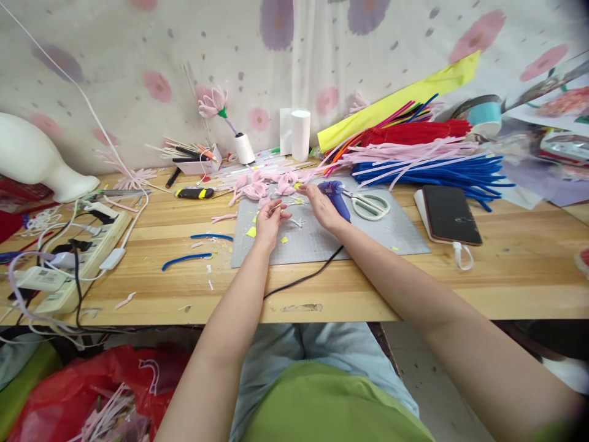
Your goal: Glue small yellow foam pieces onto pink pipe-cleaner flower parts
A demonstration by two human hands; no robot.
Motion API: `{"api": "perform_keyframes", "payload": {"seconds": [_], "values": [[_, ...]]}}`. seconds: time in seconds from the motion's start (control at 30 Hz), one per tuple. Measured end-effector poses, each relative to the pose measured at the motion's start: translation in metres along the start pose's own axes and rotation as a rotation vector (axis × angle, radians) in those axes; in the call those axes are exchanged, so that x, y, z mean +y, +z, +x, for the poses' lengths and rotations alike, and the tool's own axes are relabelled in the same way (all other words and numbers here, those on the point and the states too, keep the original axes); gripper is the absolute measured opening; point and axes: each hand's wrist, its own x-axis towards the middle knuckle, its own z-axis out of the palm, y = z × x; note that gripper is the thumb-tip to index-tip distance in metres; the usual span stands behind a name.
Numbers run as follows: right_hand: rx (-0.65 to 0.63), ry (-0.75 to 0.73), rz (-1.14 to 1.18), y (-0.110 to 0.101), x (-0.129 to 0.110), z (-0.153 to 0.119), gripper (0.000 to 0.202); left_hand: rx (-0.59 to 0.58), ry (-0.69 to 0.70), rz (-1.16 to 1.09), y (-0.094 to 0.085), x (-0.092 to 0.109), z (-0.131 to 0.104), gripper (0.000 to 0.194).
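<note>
My left hand [270,222] is closed in a pinch over the grey cutting mat [317,242], on what looks like a thin pale strand. Its far end is too small to make out. Above the mat's far part, my right hand [321,205] has its fingers together, with a small yellow piece [298,185] at the tips. Between the hands lies a bunch of thin white strands [298,223]. Yellow scraps [251,232] are scattered beside my left hand. Pink fuzzy petals [256,186] lie just beyond it. A purple glue gun [337,199] and scissors [370,205] rest right of my right hand.
Blue [427,175], pink and red pipe cleaners are piled at the back right. A phone [451,213] lies at the right. A utility knife [194,193] and power strip [87,258] are on the left. A pink flower [214,103] stands in a thread spool [243,149].
</note>
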Motion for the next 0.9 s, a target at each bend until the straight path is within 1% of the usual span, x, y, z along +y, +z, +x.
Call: {"api": "perform_keyframes", "payload": {"seconds": [0.1, 0.23, 0.37, 0.47, 0.57, 0.63, 0.73, 0.83, 0.9], "values": [[0.061, -0.039, -0.041, 0.002, 0.004, -0.003, 0.062, -0.012, 0.01, 0.059, 0.002, -0.003, -0.002, 0.015], [0.023, -0.052, -0.078, 0.0, 0.002, -0.006, 0.06, -0.002, 0.011, 0.095, 0.003, -0.004, -0.003, 0.016], [-0.033, -0.108, 0.143, 0.004, 0.0, -0.008, 0.057, -0.002, 0.014, 0.099, 0.003, -0.003, -0.003, 0.016], [-0.031, -0.053, 0.26, 0.011, 0.005, -0.007, 0.052, -0.012, 0.028, 0.099, 0.003, -0.004, -0.003, 0.02], [0.042, 0.034, 0.208, 0.016, 0.013, -0.004, 0.042, -0.018, 0.047, 0.121, 0.004, -0.004, -0.004, 0.027], [0.061, 0.068, 0.171, 0.017, 0.017, -0.002, 0.034, -0.025, 0.061, 0.142, 0.004, -0.004, -0.005, 0.031], [0.002, 0.091, 0.245, 0.017, 0.017, -0.002, 0.033, -0.049, 0.086, 0.156, 0.005, -0.006, -0.007, 0.033], [-0.112, 0.091, 0.4, 0.017, 0.013, -0.005, 0.042, -0.076, 0.105, 0.169, 0.006, -0.008, -0.007, 0.034], [-0.158, 0.099, 0.473, 0.018, 0.011, -0.006, 0.047, -0.081, 0.114, 0.178, 0.006, -0.01, -0.006, 0.033]]}}
